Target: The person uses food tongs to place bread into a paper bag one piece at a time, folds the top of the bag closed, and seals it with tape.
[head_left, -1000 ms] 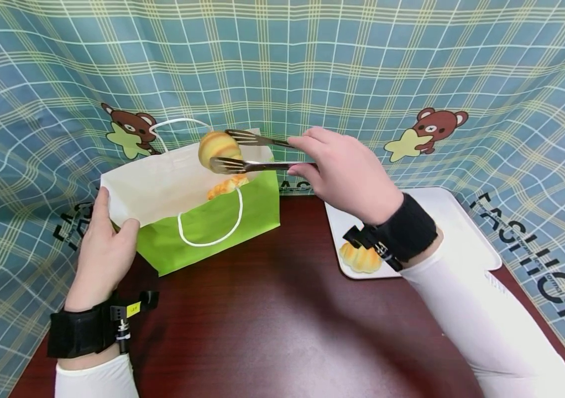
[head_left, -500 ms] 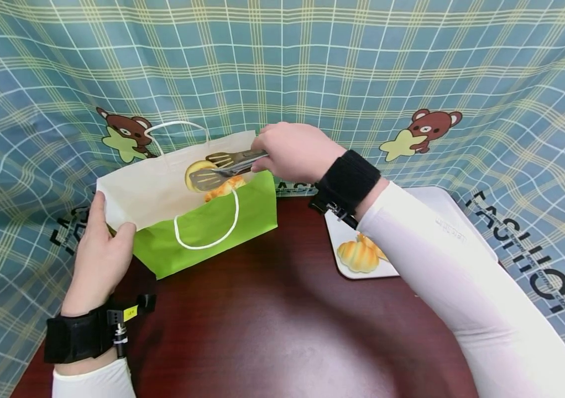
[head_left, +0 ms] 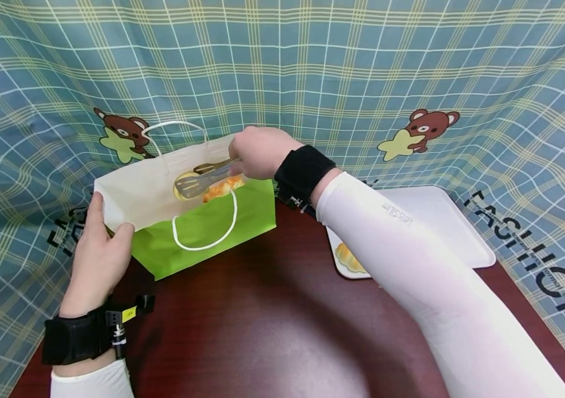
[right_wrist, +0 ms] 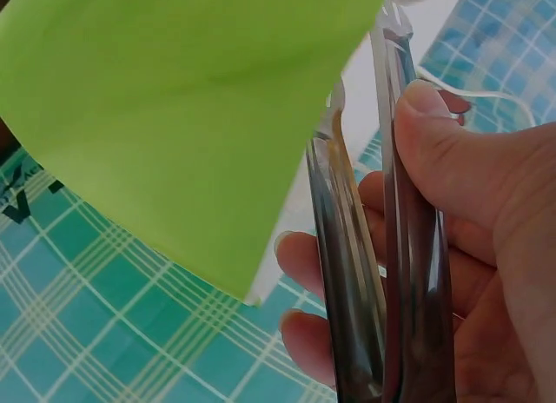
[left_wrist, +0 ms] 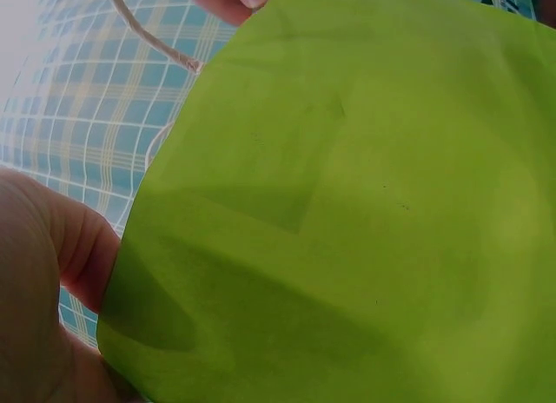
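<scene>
Head view: one green paper bag [head_left: 203,224] stands between my hands, with two white cord handles [head_left: 198,249]. My left hand [head_left: 98,257] grips its left side, thumb and forefinger at the opening's edge. My right hand [head_left: 261,153], over the bag's right end, grasps one pair of metal tongs [head_left: 208,179] by its two arms. I count three breads: one round roll [head_left: 186,175] at the tong ends, inside the bag, left of my right hand; one browned bread [head_left: 223,189] just below that hand, by the near rim; one ridged roll [head_left: 349,260] on one white tray [head_left: 454,229], beside my right sleeve. Within the opening, room lies between my left fingers and the tongs; tabletop [head_left: 242,320] spreads between my forearms.
</scene>
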A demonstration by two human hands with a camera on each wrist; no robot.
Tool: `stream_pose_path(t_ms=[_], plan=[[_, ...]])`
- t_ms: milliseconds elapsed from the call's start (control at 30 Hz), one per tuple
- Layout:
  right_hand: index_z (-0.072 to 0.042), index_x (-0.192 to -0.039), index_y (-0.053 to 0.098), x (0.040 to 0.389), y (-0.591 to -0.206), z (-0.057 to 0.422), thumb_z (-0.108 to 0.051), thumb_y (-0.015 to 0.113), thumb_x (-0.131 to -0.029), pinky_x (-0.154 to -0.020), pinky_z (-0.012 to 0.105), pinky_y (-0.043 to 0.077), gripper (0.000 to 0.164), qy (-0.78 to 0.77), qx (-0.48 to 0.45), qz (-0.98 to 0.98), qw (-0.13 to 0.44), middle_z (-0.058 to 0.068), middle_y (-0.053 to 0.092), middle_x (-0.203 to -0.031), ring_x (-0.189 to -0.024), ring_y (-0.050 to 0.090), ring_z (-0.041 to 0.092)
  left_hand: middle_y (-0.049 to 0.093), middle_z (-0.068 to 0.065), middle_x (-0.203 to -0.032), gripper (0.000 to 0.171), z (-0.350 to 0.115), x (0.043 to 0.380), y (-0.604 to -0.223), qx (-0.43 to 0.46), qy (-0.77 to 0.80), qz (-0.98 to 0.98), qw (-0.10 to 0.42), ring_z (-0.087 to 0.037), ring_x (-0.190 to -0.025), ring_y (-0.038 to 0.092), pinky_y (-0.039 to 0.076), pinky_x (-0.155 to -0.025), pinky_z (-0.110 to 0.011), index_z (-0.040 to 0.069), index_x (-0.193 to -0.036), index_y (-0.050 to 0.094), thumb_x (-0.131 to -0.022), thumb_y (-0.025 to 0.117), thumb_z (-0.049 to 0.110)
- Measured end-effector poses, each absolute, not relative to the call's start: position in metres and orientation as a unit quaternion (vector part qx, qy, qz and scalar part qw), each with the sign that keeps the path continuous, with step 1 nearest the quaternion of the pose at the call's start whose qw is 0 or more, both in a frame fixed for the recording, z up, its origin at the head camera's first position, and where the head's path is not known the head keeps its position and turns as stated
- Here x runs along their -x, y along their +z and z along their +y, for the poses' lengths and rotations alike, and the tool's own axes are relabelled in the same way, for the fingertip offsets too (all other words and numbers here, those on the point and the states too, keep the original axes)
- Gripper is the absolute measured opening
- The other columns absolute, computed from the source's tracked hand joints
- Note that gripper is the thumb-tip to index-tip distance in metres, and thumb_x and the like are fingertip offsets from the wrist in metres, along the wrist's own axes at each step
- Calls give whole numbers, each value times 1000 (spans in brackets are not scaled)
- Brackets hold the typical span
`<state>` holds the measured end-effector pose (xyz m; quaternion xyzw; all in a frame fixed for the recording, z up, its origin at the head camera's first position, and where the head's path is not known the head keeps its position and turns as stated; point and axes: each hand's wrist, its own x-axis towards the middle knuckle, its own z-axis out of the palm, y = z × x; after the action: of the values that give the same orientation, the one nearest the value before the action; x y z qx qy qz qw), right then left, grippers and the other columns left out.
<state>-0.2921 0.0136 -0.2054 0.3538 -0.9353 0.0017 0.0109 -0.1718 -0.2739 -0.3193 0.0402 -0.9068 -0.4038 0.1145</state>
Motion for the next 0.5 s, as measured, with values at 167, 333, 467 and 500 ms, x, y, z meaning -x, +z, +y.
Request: stream_pose_path(t_ms=[167, 333, 467, 500], plan=[[-17, -68, 56, 297, -214, 10, -41, 60, -91, -54, 27, 35, 33, 4, -338, -941, 0, -5, 44, -65, -55, 39, 12, -9, 6, -157, 71, -274, 171, -320, -38, -406, -905, 119, -35, -140, 13, 23, -90, -57, 33, -148, -17, -96, 30, 29], [-18, -72, 63, 297, -222, 10, -41, 60, -90, -53, 28, 37, 30, 13, -335, -942, 1, -4, 52, -69, -56, 44, 12, -7, 5, -158, 71, -274, 171, -321, -40, -408, -904, 123, -34, -142, 10, 22, -97, -61, 33, -149, -16, -96, 31, 29], [-18, -75, 64, 296, -225, 9, -41, 60, -91, -54, 28, 36, 28, 10, -331, -943, 3, -4, 50, -69, -56, 43, 12, -5, 5, -158, 72, -274, 171, -321, -39, -410, -903, 127, -33, -142, 9, 21, -100, -63, 32, -149, -15, -96, 32, 29], [-18, -75, 64, 296, -226, 8, -41, 60, -91, -55, 28, 36, 28, 8, -331, -944, 3, -5, 50, -69, -56, 43, 13, -5, 4, -158, 72, -274, 171, -321, -39, -410, -902, 128, -33, -142, 9, 20, -100, -63, 32, -149, -15, -96, 32, 28]])
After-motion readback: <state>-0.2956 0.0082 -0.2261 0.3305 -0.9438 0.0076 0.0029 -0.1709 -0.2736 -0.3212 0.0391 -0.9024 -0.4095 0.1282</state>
